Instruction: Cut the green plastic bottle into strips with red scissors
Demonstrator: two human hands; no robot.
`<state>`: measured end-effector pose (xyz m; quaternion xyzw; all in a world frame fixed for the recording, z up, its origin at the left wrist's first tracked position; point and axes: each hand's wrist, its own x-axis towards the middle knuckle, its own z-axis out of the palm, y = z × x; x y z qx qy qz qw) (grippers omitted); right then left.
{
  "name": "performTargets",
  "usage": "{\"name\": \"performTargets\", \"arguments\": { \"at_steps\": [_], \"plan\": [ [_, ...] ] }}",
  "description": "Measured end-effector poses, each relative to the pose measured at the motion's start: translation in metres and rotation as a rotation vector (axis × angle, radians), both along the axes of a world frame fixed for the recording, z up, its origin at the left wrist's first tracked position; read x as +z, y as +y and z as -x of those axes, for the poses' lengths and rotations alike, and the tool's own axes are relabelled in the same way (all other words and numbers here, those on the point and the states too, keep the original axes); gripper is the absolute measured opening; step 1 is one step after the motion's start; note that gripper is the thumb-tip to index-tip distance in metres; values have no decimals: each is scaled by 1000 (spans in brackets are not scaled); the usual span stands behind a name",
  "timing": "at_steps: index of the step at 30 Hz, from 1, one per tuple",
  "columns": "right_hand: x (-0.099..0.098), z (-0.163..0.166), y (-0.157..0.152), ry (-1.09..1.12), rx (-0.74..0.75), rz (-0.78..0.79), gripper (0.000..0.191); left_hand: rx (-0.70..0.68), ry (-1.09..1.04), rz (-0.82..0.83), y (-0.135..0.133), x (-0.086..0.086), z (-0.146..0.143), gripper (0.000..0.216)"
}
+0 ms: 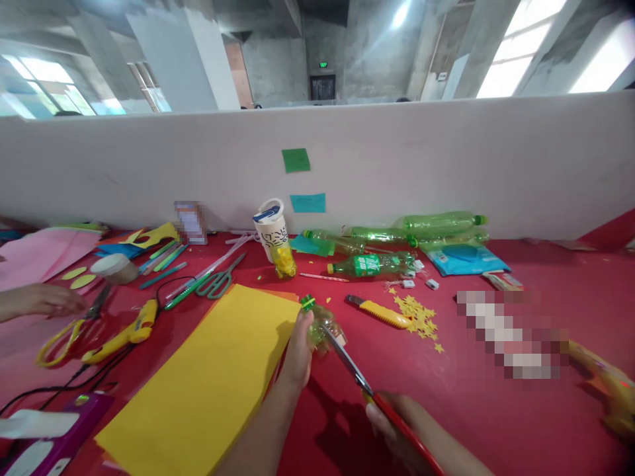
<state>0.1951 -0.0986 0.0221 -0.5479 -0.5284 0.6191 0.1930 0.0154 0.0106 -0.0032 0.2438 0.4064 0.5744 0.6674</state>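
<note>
Green translucent plastic, a cut bottle top [333, 329] with its cap [307, 303] on, sits just above the red table [446, 390], near the middle of the view. The fingers of the left hand [300, 350], at seven o'clock from it, are closed on the piece, the thumb just below the cap. At five o'clock, the fingers of the right hand [394, 418] are wrapped round the red-handled scissors [353, 369], whose blades slant towards eleven o'clock and meet the bottle top at their tip; whether the tip is inside the plastic cannot be told.

Taking the bottle top as the clock's centre, yellow paper sheets [213, 370] lie at eight o'clock, beside the left forearm. Between two and three o'clock lies a yellow utility knife [387, 314], its end touching a scatter of yellow stars [421, 318]. A green-labelled bottle [368, 265] lies on its side at one o'clock, and at two o'clock is a blue packet [464, 261]. Towards eleven stands a white patterned cup [270, 230]. Grey-green scissors [218, 284] rest near ten, with a yellow glue gun [129, 332] at nine. Farther out at nine, another person's hand [49, 303] is near yellow-handled scissors [62, 344].
</note>
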Motion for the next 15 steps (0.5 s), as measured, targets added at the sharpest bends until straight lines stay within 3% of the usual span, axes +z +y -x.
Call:
{"name": "performTargets", "arguments": {
  "at_steps": [3, 7, 15],
  "plan": [
    [1, 5, -1, -49, -79, 28, 53, -80, 5, 12, -3, 0, -3, 30],
    [3, 13, 2, -107, -156, 69, 56, -73, 15, 12, -3, 0, -2, 34],
    [5, 10, 6, -95, -58, 77, 56, 23, -6, 64, -1, -1, -1, 32]
  ]
}}
